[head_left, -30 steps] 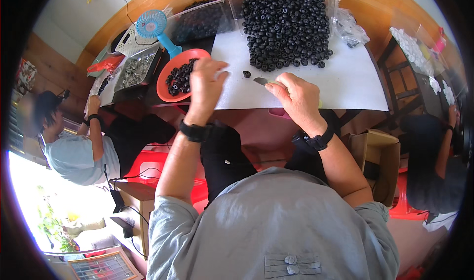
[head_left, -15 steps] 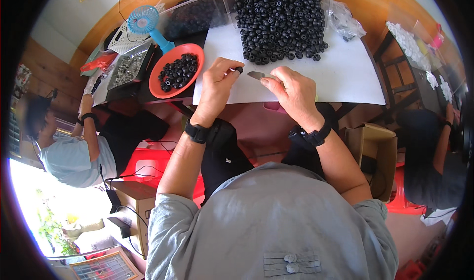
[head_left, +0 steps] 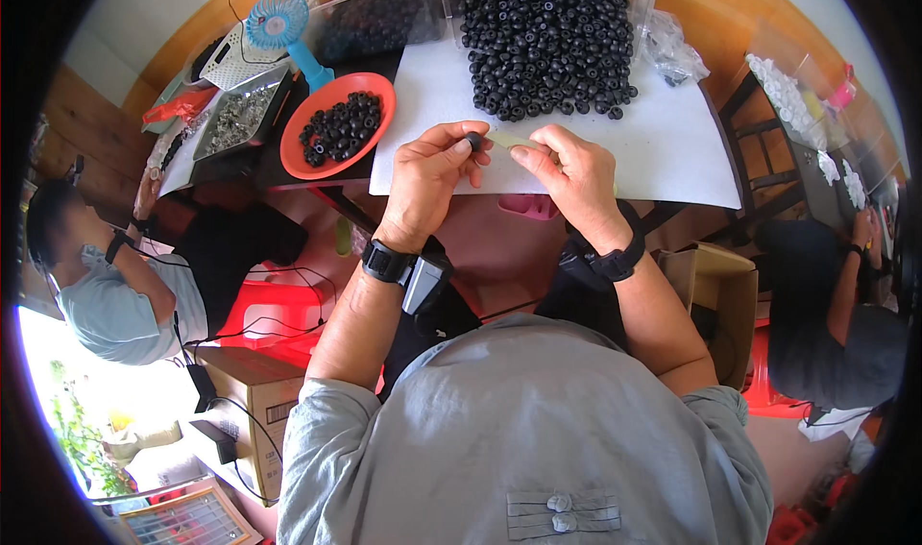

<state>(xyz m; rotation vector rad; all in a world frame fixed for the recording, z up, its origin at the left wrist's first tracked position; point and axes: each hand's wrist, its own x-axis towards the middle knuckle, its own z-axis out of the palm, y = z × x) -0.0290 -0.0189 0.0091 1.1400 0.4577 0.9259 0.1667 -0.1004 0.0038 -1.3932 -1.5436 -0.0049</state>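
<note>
A small black round piece (head_left: 473,142) sits just above the centre of the frame, pinched between the thumb and fingertips of the left hand (head_left: 434,175). Touching it from the right is the tip of a thin pale stick (head_left: 509,142), which the right hand (head_left: 567,175) grips between thumb and forefinger. Both hands hover over the near edge of a white sheet (head_left: 672,146) that covers the table.

To do this well, it seems best to keep the piece turned so its opening faces the stick, hold it lightly enough not to squash it, and steady the wrists against each other so that the tip meets the piece squarely; whether the stick is already inside the piece is too small to tell.

Above the hands, at the top centre, lies a big heap of like black pieces (head_left: 547,36) on the sheet. To the upper left stands an orange bowl (head_left: 317,156) with more of them, then a grey tray (head_left: 235,118) of small metal bits and a blue handheld fan (head_left: 279,26). Other people sit at the left and right edges.
</note>
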